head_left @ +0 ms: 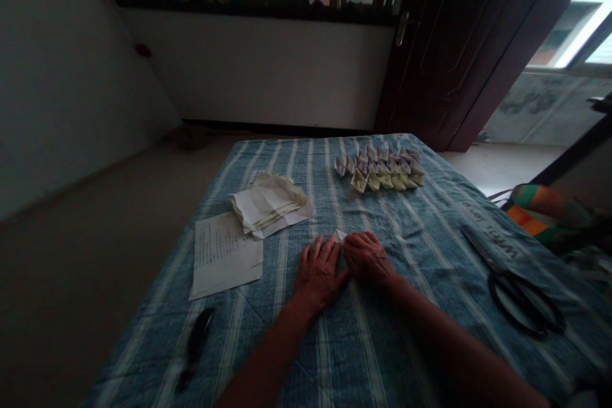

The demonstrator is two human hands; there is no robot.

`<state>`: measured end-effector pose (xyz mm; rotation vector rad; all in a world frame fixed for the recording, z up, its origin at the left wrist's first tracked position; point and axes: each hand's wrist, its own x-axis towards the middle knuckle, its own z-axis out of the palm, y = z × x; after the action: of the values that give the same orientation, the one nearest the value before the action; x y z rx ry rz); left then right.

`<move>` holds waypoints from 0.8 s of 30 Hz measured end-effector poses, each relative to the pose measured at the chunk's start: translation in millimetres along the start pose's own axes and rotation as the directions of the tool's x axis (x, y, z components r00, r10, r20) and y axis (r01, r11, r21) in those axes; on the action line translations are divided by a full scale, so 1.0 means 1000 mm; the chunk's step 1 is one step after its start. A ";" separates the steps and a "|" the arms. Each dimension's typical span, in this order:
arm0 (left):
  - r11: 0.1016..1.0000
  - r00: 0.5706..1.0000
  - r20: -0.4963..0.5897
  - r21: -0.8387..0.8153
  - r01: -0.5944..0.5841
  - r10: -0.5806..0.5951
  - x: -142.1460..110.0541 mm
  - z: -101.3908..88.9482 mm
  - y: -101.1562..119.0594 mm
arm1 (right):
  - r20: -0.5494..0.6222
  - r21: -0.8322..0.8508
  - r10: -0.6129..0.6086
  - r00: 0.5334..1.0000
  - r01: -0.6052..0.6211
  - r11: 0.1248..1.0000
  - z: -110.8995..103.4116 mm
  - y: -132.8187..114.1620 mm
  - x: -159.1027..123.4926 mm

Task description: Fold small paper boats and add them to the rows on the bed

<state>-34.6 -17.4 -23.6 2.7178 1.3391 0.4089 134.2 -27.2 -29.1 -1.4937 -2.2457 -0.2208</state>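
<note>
A small piece of folded white paper (340, 235) lies on the striped cloth, mostly covered by my hands; only its pointed tip shows. My left hand (319, 271) rests flat beside it, fingers stretched out, with the thumb reaching toward the other hand. At the paper's right edge, my right hand (369, 257) has its fingers curled and pressed down on it. Left of my hands are a stack of creased paper sheets (268, 204) and a printed sheet (227, 252). Beyond them, rows of small folded paper boats (382, 169) stand at the far right.
Black-handled scissors (519, 293) lie at the right of the table. A black utility knife or similar slim tool (196, 344) is near the left edge. A blue striped tablecloth (411, 331) covers the table. Behind it stand a wall and a dark door (444, 44).
</note>
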 end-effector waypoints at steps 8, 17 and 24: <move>1.000 1.000 0.025 0.002 0.004 -0.004 0.001 -0.002 0.000 | -0.008 -0.051 0.024 1.000 -0.024 0.998 0.003 0.001 -0.004; 0.999 0.999 0.038 0.047 0.014 -0.015 0.004 -0.002 0.002 | -0.026 -0.022 0.056 0.998 -0.057 0.998 0.004 0.000 -0.005; 0.999 0.997 0.069 0.032 0.030 -0.032 0.006 -0.007 0.006 | -0.036 -0.029 0.101 0.994 -0.102 0.994 -0.002 -0.002 -0.005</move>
<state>-28.6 -16.5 -14.8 2.7048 1.3790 0.2908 134.6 -33.2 -29.7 -1.6025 -2.1422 -0.2493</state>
